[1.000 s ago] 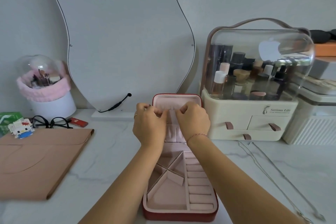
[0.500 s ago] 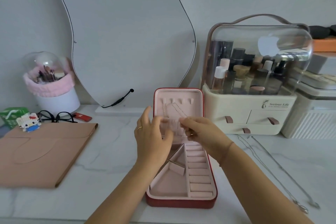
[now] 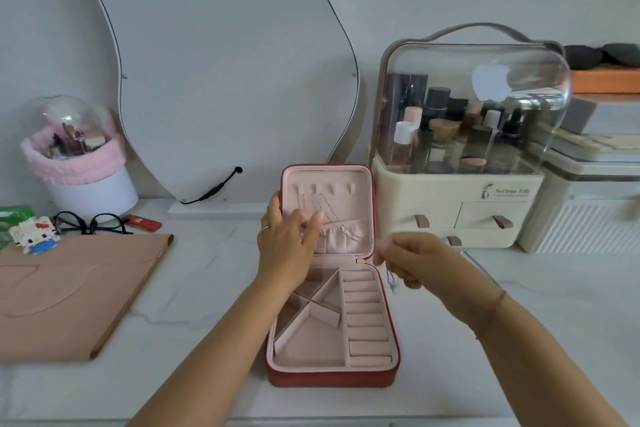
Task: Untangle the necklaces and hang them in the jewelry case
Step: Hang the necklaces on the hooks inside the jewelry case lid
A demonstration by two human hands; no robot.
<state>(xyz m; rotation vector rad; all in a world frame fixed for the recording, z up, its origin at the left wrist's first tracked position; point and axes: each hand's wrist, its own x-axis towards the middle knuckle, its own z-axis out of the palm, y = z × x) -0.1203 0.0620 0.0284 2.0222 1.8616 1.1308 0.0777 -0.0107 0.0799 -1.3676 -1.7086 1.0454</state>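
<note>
The red jewelry case point(image 3: 388, 340) lies open in front of me, its pink-lined lid point(image 3: 360, 184) standing upright. A thin necklace chain point(image 3: 330, 213) hangs from the hooks in the lid and runs down into the gathered pocket. My left hand point(image 3: 285, 250) lies against the lid's left side, fingers fairly straight, tips touching the lining near the chain. My right hand point(image 3: 407, 262), blurred, is just right of the case with curled fingers. It pinches a second thin necklace point(image 3: 392, 282) that dangles below it. Part of a chain point(image 3: 465, 255) lies on the table behind that wrist.
A cosmetics organizer point(image 3: 457, 211) with a clear dome stands right of the case, a white box point(image 3: 585, 218) beyond it. A wavy mirror point(image 3: 221, 80) leans on the wall. At left are a brown folder point(image 3: 69, 291), glasses point(image 3: 86, 224), a block figure point(image 3: 33, 234) and a brush holder point(image 3: 83, 177).
Both hands were together at the lid, handling the hung chain. My right hand has since pulled away to the right of the case and holds another chain; my left hand stays at the lid.
</note>
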